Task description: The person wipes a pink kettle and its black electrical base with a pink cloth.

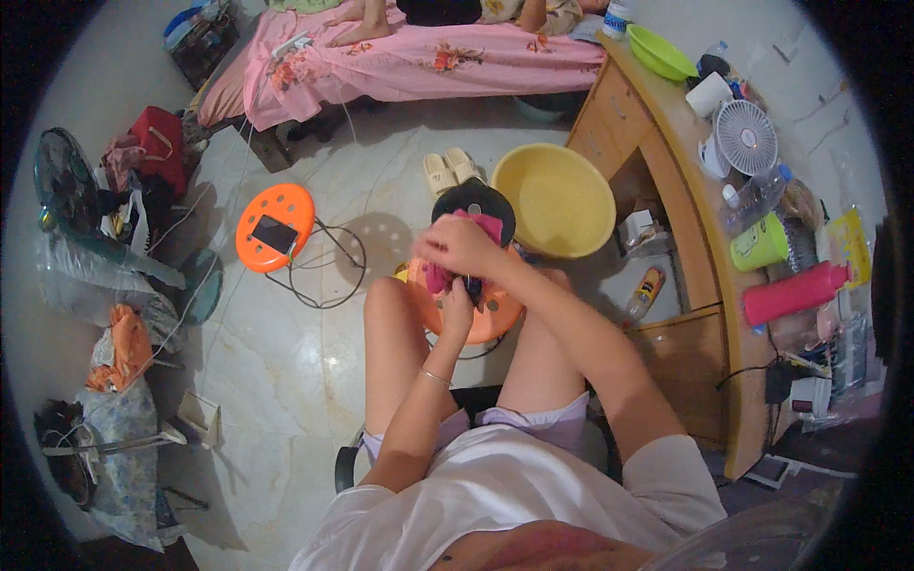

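A black round pan is in front of me, above an orange stool between my knees. My left hand is closed at the pan's dark handle, near the stool top. Above it my right hand bends over a pink cloth and presses it against the pan. Part of the cloth shows below my right hand too. My right fingers are partly hidden, and the hand covers much of the pan's inside.
A yellow basin stands beyond the pan to the right, with cream slippers beside it. Another orange stool at left bears a phone. A cluttered wooden desk lines the right side. A person's legs rest on the pink bed.
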{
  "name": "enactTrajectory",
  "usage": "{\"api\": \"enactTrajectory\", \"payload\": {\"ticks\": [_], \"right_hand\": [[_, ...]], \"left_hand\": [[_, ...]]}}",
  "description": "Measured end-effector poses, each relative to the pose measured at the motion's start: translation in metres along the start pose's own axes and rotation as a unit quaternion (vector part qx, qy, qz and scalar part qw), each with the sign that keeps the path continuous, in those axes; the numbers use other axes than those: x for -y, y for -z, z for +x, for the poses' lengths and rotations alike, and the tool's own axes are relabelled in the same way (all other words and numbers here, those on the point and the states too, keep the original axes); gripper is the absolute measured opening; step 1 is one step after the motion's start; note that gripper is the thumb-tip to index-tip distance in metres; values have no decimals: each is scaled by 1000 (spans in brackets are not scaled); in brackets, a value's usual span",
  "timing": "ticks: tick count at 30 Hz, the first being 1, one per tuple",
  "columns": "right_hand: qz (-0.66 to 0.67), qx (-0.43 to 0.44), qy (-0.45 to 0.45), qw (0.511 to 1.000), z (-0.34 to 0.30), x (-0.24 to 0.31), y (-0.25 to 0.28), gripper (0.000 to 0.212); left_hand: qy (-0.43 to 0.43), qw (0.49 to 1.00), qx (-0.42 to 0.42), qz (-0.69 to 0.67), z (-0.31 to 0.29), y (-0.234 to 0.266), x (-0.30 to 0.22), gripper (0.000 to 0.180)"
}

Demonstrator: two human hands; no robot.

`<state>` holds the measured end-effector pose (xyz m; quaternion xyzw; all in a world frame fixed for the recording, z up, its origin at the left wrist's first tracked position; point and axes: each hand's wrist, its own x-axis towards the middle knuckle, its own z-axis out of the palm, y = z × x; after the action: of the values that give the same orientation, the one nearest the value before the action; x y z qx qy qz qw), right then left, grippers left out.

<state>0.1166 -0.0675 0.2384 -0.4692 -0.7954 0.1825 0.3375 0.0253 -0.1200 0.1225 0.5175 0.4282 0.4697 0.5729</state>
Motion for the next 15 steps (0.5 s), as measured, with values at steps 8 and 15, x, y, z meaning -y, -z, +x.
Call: {"api": "enactTrajectory", "payload": {"ticks": [8,15], "right_hand": [[279,-192,-142,930,51,-90,26,42],[497,-75,-136,854,8,-22,9,45]], "left_hand": [[109,987,0,-117,12,-8,-1,36],[-114,991,-41,56,4,-8,4,37]]}}
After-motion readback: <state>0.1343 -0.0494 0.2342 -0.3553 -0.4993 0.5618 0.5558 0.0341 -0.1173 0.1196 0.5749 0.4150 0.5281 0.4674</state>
